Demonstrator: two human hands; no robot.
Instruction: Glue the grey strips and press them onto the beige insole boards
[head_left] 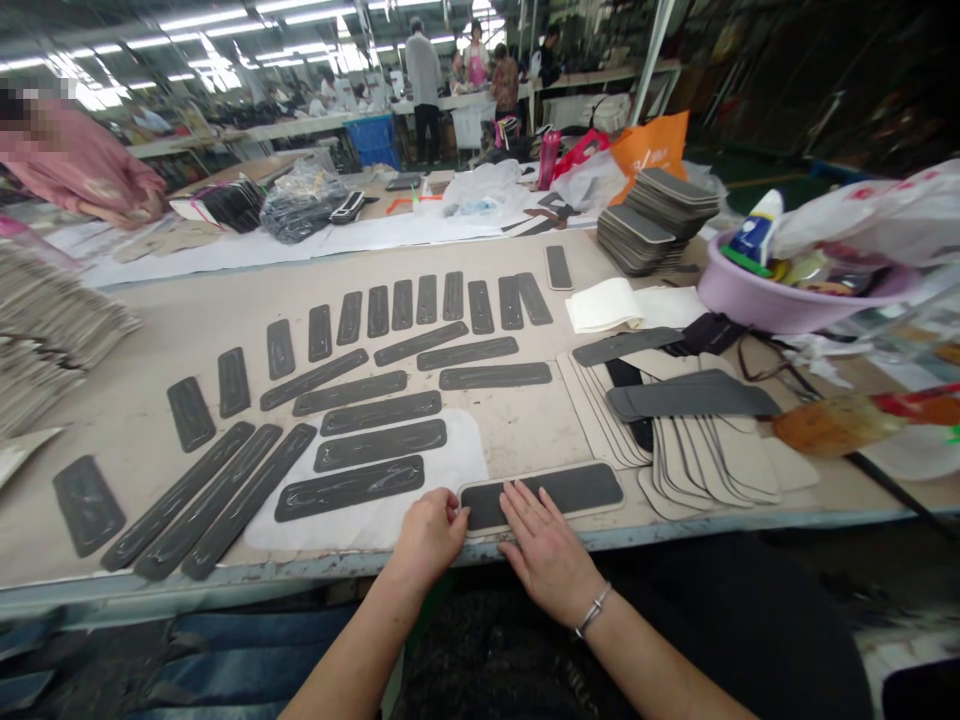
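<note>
Lying flat, fingers extended, on the panel (pixel 581 490) near the counter (pixel 517 430) edge, the right hand (pixel 551 550) likely steadies it; the left hand (pixel 431 535) pinches its left end, perhaps for alignment.

Factory workshop, I'd tag it from my feed: rows of strip lights (pixel 204 19) overhead, long benches (pixel 292 127) at the back with people (pixel 424 70) standing by them, a blue bin (pixel 373 142) there too. Close up I get a table (pixel 517 425) with batches of like parts: dark strips (pixel 360 487) in rows, many with a wet-looking shine, stacked pads (pixel 637 240) right, piled pale sheets (pixel 45 330) left
</note>
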